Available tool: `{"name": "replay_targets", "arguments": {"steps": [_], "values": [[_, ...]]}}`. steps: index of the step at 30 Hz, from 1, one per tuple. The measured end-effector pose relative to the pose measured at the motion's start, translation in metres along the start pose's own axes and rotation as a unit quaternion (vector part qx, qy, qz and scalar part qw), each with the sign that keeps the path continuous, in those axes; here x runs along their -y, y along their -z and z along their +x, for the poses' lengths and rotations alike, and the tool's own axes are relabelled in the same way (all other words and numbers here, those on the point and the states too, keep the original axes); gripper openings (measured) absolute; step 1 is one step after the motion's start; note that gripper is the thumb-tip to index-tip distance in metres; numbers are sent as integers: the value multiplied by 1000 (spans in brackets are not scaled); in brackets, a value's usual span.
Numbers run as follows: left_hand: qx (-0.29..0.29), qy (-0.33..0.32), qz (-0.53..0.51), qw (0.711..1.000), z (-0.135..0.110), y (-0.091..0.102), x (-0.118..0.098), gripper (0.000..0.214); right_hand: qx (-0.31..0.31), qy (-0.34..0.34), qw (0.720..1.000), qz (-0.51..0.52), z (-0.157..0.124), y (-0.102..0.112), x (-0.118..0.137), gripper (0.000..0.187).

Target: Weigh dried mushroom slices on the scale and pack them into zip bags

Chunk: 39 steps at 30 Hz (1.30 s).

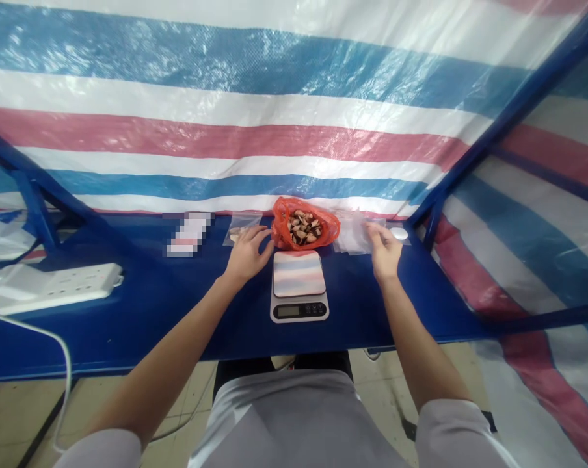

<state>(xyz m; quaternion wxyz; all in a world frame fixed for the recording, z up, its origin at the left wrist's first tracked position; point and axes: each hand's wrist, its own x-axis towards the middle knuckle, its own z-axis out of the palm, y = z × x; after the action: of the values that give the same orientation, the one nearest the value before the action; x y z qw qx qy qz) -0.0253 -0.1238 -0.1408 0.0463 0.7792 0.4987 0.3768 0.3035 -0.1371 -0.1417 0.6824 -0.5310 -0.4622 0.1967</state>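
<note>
A small digital kitchen scale [299, 286] sits on the blue table in front of me. Behind it lies an open red plastic bag [304, 227] full of brown pieces. My left hand [248, 252] rests on a small clear bag [241, 229] with pale contents, just left of the red bag, fingers curled over it. My right hand [384, 250] reaches to a stack of empty clear plastic bags [353, 233] right of the red bag, thumb and fingers pinching at the top one.
A white power strip [60, 284] with a cable lies at the table's left. A blurred white item [189, 234] sits left of the small bag. A white round object [399, 233] lies by the clear bags. Striped tarpaulin and blue frame bars [499, 123] enclose the table.
</note>
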Motion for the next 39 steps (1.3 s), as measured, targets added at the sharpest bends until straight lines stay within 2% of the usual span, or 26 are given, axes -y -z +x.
{"name": "replay_targets", "arguments": {"steps": [2, 4, 8, 10, 12, 14, 18, 20, 22, 24, 28, 33, 36, 39], "values": [[3, -8, -79, 997, 8, 5, -23, 35, 8, -34, 996, 76, -1, -9, 15, 38], [36, 23, -171, 984, 13, 6, -45, 31, 50, -58, 990, 123, -4, -20, 29, 35], [124, 102, -319, 934, 18, -7, -74, 29, 143, -128, 957, 216, -17, -40, 52, 31], [149, 181, -391, 890, 19, -15, -81, 37, 174, -145, 941, 251, -24, -49, 61, 30], [163, 257, -465, 831, 20, -21, -84, 45, 196, -153, 930, 270, -30, -56, 66, 30], [160, 306, -534, 772, 23, -22, -87, 47, 206, -162, 923, 280, -34, -60, 67, 30], [99, 364, -637, 672, 32, -18, -89, 28, 213, -193, 909, 301, -38, -62, 65, 30], [55, 378, -660, 647, 35, -18, -89, 15, 223, -199, 901, 313, -39, -61, 61, 29], [15, 374, -668, 643, 38, -19, -86, 14, 233, -201, 898, 315, -40, -59, 57, 28], [-13, 358, -672, 649, 39, -21, -82, 22, 247, -207, 897, 303, -42, -57, 52, 30], [-29, 298, -672, 678, 39, -19, -68, 35, 287, -221, 887, 287, -44, -52, 42, 37], [5, 263, -627, 733, 35, -1, -43, 46, 324, -240, 873, 275, -39, -56, 37, 44], [51, 248, -595, 762, 34, 15, -27, 49, 324, -266, 873, 248, -35, -72, 41, 41], [111, 228, -561, 788, 34, 31, -12, 49, 301, -284, 887, 203, -33, -94, 47, 35]]}}
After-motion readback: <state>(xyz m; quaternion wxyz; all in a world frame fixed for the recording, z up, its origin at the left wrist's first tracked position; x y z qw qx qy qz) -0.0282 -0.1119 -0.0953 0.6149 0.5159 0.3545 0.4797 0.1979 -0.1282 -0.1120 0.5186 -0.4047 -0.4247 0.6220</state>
